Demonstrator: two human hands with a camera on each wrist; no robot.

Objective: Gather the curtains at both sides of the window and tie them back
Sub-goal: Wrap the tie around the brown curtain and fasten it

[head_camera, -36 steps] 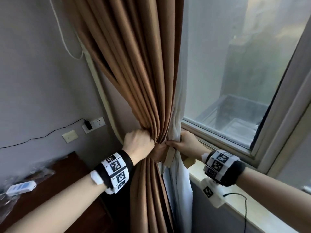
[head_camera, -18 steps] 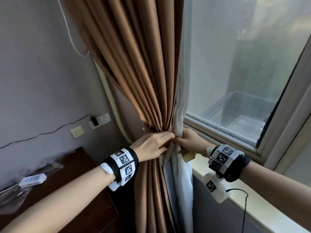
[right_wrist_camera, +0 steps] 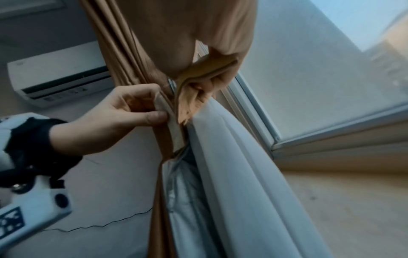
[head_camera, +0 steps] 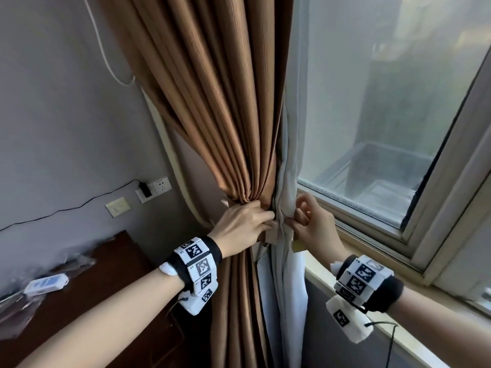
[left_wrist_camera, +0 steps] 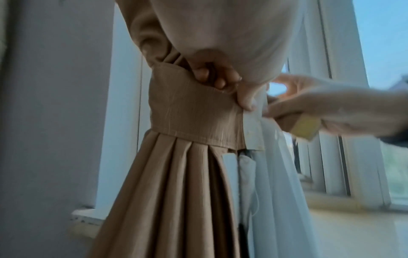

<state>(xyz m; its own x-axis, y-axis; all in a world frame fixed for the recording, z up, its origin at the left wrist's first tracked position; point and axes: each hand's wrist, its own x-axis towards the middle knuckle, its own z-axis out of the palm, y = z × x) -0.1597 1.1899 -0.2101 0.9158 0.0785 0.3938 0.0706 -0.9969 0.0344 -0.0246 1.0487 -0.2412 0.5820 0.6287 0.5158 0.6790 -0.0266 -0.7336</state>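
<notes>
The brown curtain [head_camera: 220, 115] hangs gathered in folds, with a white sheer curtain [head_camera: 288, 274] at its right edge. A brown tieback band [left_wrist_camera: 194, 111] wraps round the bundle at hand height. My left hand [head_camera: 268, 219] pinches the band's near end, which carries a pale strip [right_wrist_camera: 171, 120], at the front of the bundle. My right hand [head_camera: 295, 221] grips the band's other end [right_wrist_camera: 209, 67], whose yellowish patch [left_wrist_camera: 305, 127] shows under the palm. The two ends are a little apart, with the sheer's edge between them.
The window sill [head_camera: 398, 338] runs below the glass at right, with a black cable [head_camera: 389, 349] on it. A dark wooden table [head_camera: 87, 293] with a white device [head_camera: 45, 282] stands at lower left. A wall socket [head_camera: 155, 187] with a plug sits behind. An air conditioner [right_wrist_camera: 57, 73] hangs on the wall.
My left hand has left its fist round the bundle's left side and come to the front, pinching the band's end. The right hand has drawn slightly right, its forefinger lifted.
</notes>
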